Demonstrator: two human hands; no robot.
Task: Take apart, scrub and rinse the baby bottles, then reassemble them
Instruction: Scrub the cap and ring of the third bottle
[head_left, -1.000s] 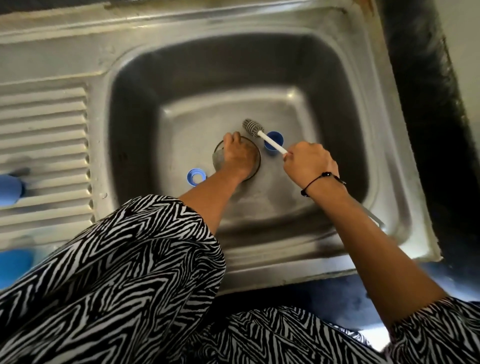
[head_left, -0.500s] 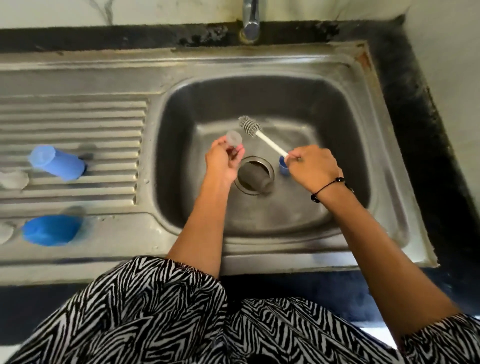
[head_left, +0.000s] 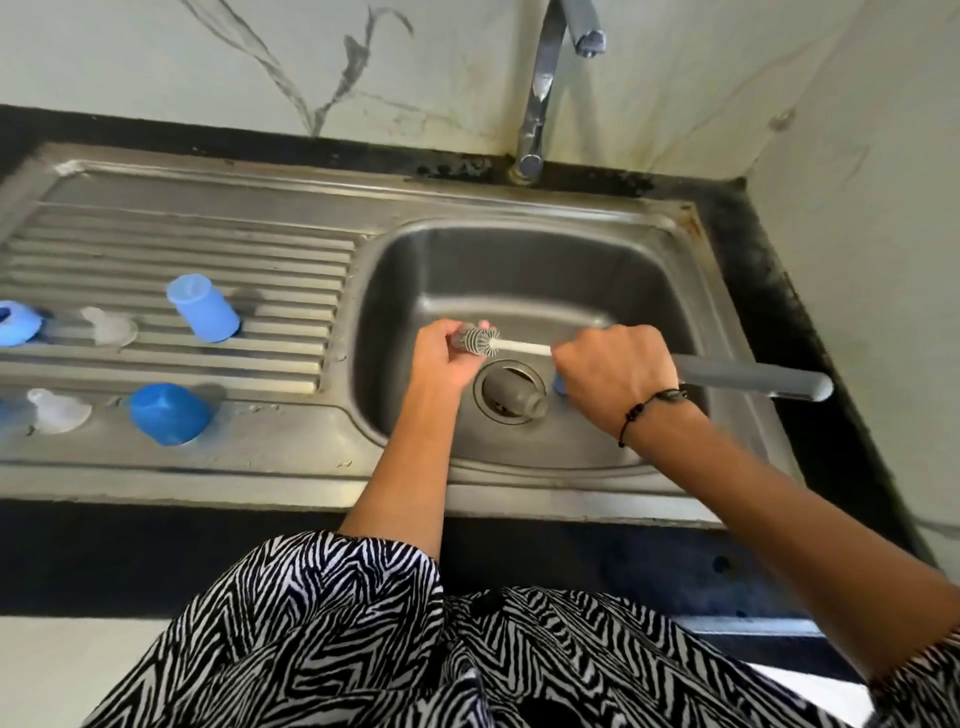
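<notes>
Over the sink basin (head_left: 649, 291), my left hand (head_left: 444, 361) pinches a small clear bottle part (head_left: 459, 340); most of it is hidden by my fingers. My right hand (head_left: 613, 379) grips the bottle brush (head_left: 522, 347) by its white shaft, and the grey handle sticks out to the right. The bristle head (head_left: 480, 340) is pressed against the clear part. A clear bottle (head_left: 517, 397) lies on its side over the drain. A blue ring (head_left: 557, 384) peeks out from behind my right hand.
On the ribbed drainboard (head_left: 208, 249) at left stand two blue caps (head_left: 202, 309) (head_left: 169, 413), two clear nipples (head_left: 109, 328) (head_left: 57, 410) and a blue ring (head_left: 15, 322) at the edge. The faucet (head_left: 540, 93) rises behind the basin, with no water running.
My left hand lifted the small clear part from the drain area. My right hand swung the brush head left until it met that part. The view has tilted up.
</notes>
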